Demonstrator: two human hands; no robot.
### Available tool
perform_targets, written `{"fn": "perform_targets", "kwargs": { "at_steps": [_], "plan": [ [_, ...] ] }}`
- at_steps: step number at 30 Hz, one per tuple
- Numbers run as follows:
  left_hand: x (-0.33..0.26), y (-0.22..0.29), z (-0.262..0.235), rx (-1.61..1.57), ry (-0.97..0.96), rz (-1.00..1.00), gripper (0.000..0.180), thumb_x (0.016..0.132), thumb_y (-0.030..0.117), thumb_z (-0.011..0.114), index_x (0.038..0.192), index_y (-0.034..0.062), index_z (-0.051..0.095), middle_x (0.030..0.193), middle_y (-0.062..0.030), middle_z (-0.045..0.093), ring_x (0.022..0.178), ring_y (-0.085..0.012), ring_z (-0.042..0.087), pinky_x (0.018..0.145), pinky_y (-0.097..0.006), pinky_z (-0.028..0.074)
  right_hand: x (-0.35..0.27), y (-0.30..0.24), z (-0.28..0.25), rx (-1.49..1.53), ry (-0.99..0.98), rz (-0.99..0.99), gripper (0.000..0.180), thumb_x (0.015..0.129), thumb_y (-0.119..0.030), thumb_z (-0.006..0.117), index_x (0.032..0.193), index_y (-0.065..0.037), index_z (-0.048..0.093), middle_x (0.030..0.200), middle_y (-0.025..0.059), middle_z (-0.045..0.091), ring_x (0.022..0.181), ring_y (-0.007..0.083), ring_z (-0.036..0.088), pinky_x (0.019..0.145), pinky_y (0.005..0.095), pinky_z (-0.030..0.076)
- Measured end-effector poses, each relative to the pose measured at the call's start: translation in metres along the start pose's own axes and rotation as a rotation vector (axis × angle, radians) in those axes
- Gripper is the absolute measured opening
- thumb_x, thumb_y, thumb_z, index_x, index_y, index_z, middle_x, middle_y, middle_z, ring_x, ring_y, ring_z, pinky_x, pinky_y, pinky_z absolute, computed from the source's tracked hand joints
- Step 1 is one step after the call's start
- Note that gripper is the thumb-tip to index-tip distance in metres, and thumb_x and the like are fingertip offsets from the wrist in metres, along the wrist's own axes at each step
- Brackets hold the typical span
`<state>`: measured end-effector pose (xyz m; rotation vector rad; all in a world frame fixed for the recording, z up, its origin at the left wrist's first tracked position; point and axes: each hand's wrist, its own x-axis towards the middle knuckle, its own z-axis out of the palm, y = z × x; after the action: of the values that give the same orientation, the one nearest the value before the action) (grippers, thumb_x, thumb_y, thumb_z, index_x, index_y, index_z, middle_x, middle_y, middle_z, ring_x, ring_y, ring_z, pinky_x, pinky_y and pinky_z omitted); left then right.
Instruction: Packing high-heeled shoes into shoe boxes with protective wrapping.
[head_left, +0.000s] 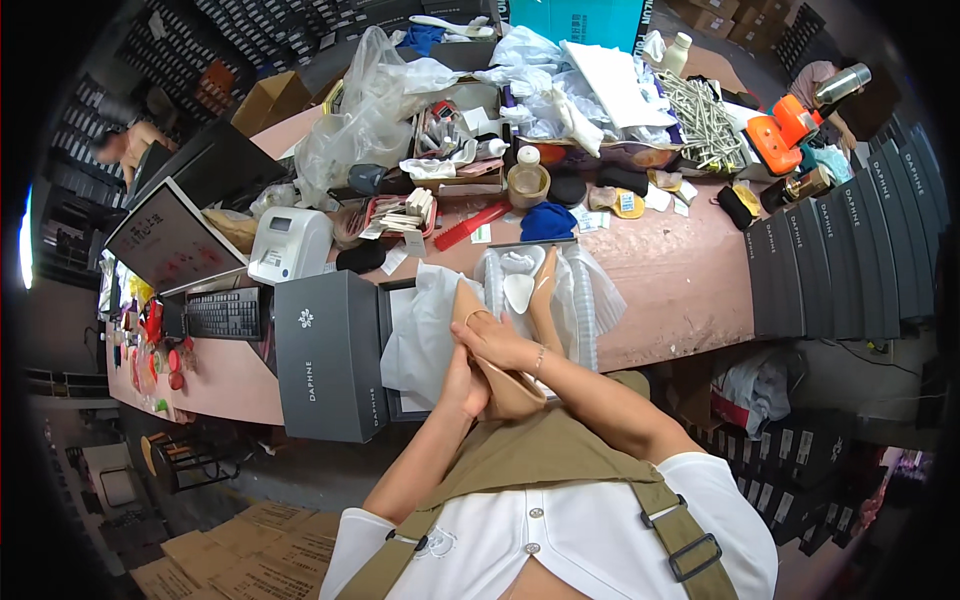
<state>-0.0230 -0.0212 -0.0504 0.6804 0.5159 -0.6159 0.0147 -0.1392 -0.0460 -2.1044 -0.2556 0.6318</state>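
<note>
A long pinkish table (690, 285) carries the work, crowded with clutter along its far side. At its near edge, in front of the person, both hands close on a beige high-heeled shoe (500, 375): the left hand (462, 385) grips it from below on the left, and the right hand (498, 345) lies over it from above, fingers wrapped round its upper part. The shoe is pale tan and smooth, with a pointed toe aimed away from the person.

Just left of the hands lies a dark grey shoebox lid (330, 355), and beside it the open box with white tissue paper (425, 330) spilling out. Just beyond the hands a second beige shoe (543, 295) rests on clear plastic wrapping (585, 300). Further left stand a white label printer (290, 243), a black keyboard (224, 313) and a monitor (170, 240). A row of dark grey boxes (850, 250) lines the right side.
</note>
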Motion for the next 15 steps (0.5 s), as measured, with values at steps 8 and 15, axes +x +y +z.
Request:
{"fn": "perform_targets", "kwargs": {
  "at_steps": [8,15],
  "plan": [
    [0.061,0.023,-0.021,0.274,0.085,0.044,0.048,0.096,0.05,0.042,0.122,0.0093,0.04,0.099,-0.0111,0.055,0.086,-0.0218,0.06,0.075,-0.038,0.054,-0.022,-0.015,-0.006,-0.103,-0.203,0.038,0.084,0.093,-0.062,0.023,0.13,0.011,0.041,0.139,0.0312,0.035,0.137,0.0413,0.023,0.109,0.0614,0.007],
    [0.045,0.024,-0.01,0.317,0.03,0.033,0.04,0.098,0.043,0.043,0.119,0.0093,0.042,0.095,-0.0142,0.057,0.086,-0.026,0.061,0.076,-0.04,0.054,-0.08,-0.003,-0.01,0.244,-0.079,-0.128,0.059,0.096,-0.046,0.033,0.121,0.004,0.051,0.125,0.0307,0.048,0.119,0.0432,0.044,0.101,0.0411,0.034]
  ]
}}
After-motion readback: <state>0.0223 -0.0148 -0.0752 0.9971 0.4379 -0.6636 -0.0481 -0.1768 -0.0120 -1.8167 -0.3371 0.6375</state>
